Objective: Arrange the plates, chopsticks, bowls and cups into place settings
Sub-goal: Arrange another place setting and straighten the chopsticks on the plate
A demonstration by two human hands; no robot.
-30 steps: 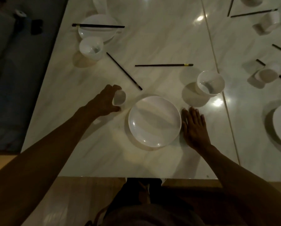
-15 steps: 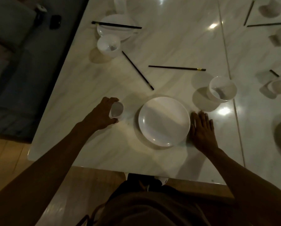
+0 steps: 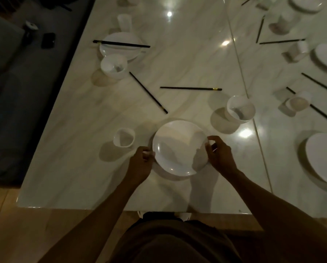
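The marble table [image 3: 177, 59] is bearing everything. The white plate [image 3: 177, 147] is sitting near its front edge, and both hands are grasping it: the left hand [image 3: 139, 164] is pinching the plate's left rim, the right hand [image 3: 220, 156] is curling fingers round its right rim. Beyond the right hand a white bowl [image 3: 240, 109] is standing apart. Just beyond the left hand a small white cup [image 3: 124, 137] is standing, untouched. Farther beyond the held plate two black chopsticks are lying apart, one slanted [image 3: 148, 92], one level [image 3: 190, 89].
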